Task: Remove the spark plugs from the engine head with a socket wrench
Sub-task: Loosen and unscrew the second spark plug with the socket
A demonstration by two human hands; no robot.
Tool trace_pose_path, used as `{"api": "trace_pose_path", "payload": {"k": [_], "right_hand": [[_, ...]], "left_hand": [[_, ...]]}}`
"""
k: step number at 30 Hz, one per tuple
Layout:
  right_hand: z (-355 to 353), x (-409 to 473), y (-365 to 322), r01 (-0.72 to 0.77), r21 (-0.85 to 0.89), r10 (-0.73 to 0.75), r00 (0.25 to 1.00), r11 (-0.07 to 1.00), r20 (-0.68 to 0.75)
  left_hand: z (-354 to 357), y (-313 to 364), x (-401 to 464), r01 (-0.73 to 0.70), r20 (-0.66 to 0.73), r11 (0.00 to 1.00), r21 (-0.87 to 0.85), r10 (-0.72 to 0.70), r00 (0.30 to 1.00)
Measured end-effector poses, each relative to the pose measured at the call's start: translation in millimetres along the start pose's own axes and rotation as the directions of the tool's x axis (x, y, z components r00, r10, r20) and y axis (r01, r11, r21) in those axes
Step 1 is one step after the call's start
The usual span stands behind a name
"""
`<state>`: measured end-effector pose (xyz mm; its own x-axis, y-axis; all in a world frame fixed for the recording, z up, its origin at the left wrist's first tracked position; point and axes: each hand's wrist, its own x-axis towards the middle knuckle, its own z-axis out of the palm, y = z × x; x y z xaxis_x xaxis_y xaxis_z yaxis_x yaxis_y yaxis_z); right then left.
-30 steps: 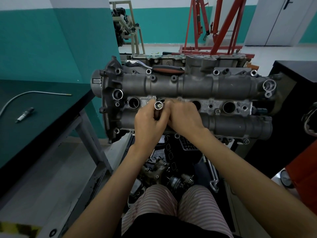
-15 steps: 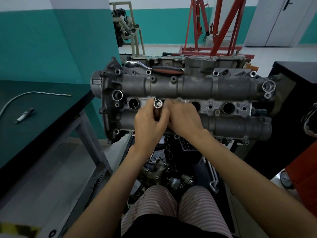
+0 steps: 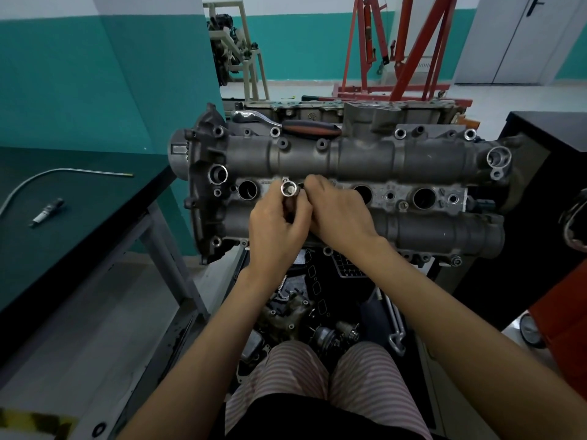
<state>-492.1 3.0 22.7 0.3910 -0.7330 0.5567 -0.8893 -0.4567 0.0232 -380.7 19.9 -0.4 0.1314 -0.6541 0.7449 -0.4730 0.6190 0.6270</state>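
teal walls and a red hoist frame [image 3: 409, 46] stand far behind the grey engine head [image 3: 349, 185], which fills the middle of the scene, with a dark desk [image 3: 79, 223] to its left carrying one spark plug [image 3: 47, 212] and a bent metal tube [image 3: 63, 173]. left hand [image 3: 276, 230] curls round a silver socket [image 3: 288, 189] over the plug wells, right hand [image 3: 340, 211] just beside it, fingers bent at the socket, what they hold hidden. a ratchet wrench [image 3: 292, 125] lies along the far edge of the head.

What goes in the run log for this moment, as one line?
left hand: grips socket | right hand: fingers curled beside socket, grip hidden | ratchet: lying on engine head | loose spark plug: on bench
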Motion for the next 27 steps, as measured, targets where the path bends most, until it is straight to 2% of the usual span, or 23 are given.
{"api": "trace_pose_path", "payload": {"k": [4, 10, 13, 16, 19, 23, 27], "right_hand": [[-1.5, 0.6, -0.4, -0.024, 0.036, 0.025, 0.999, 0.999, -0.032], [-0.2, -0.6, 2.0, -0.011, -0.008, 0.011, 1.000, 1.000, -0.010], [-3.3, -1.3, -1.2, 0.011, 0.058, -0.009, 0.999, 0.998, -0.036], [-3.2, -0.8, -2.2, -0.007, 0.082, 0.011, 0.999, 0.997, -0.048], [-2.1, 0.6, -0.5, -0.050, 0.044, 0.052, 0.998, 0.998, -0.045], [0.8, 0.7, 2.4, -0.038, -0.020, 0.038, 0.999, 0.999, -0.024], [-0.7, -0.3, -0.7, -0.007, 0.039, 0.009, 0.999, 0.999, -0.037]], "left_hand": [[1.3, -2.4, 2.1, -0.015, -0.037, 0.999, 0.035, 0.016, 0.999], [-0.7, -1.1, 1.3, -0.027, -0.020, 1.000, 0.009, 0.028, 0.999], [-0.2, -1.0, -0.1, -0.015, -0.018, 0.999, -0.034, 0.015, 1.000], [1.0, -2.1, 1.2, -0.033, -0.031, 0.999, 0.010, 0.033, 0.999], [0.2, -3.7, 2.1, -0.040, -0.030, 0.999, 0.022, 0.040, 0.999], [-0.4, -2.4, 1.6, -0.073, -0.017, 0.997, 0.037, 0.073, 0.997], [0.3, -1.1, -0.1, -0.025, -0.013, 1.000, -0.003, 0.025, 1.000]]}}
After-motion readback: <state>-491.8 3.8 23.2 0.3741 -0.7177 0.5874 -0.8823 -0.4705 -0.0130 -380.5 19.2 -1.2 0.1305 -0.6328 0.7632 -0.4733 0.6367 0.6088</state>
